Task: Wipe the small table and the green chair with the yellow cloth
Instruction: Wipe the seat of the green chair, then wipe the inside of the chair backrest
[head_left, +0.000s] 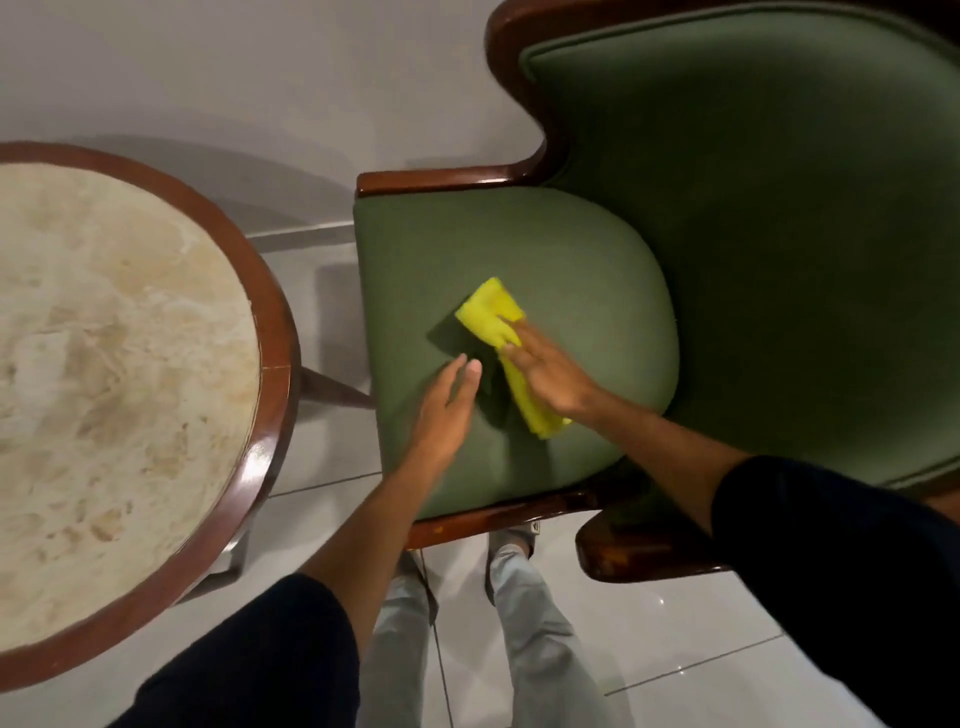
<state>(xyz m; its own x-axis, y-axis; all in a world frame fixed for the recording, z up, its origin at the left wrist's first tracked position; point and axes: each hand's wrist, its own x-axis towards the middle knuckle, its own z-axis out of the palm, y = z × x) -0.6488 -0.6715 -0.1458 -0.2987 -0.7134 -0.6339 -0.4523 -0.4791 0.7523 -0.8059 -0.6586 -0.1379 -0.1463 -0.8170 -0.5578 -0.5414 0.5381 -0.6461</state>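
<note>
Green chair: the upholstered armchair with a dark polished wood frame (753, 234) fills the right side of our view; we stand at its front edge so that both arms reach the seat cushion from above.

Small table: the round table with a mottled cream stone top and a reddish-brown wooden rim (275, 332) stands just beside the chair on our left, apart from it, with pale floor tile showing between them. Nothing lies on its top, and neither hand is over it, so we judge the chair is the part in hand.

Seat cushion: the rounded green fabric pad (571, 249) is where the work sits — the cloth lies near its middle, with unwiped-looking fabric all around it.

Right hand: our right hand (550, 371) lies flat, fingers spread and pressing down on the cloth rather than gripping it, which suits pushing it across the fabric.

Left hand: our left hand (447, 410) is open and empty, fingers loosely together, over the cushion just beside the cloth; whether it touches the fabric we cannot tell. We judge it is there to steady us.

Yellow cloth: the folded bright yellow cloth (493, 312) lies on the seat, its far end free and its near part under the right hand — folded, we think, to give a firm pad.
</note>
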